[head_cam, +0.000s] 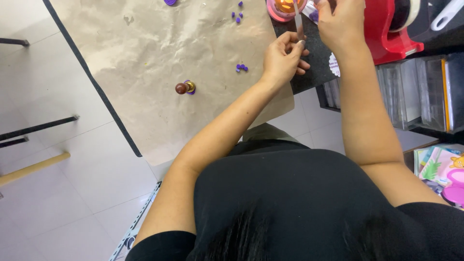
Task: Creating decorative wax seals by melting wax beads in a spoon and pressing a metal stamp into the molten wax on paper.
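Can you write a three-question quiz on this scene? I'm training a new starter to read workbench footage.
1. True or false: the stamp with the round brown knob stands on the crumpled brown paper.
2. Which hand pinches the lower end of the thin metal strip: A) left hand B) right hand?
3. What colour is the tape dispenser beside the right hand?

Key:
1. True.
2. A; the right hand is at the upper end.
3. Red.
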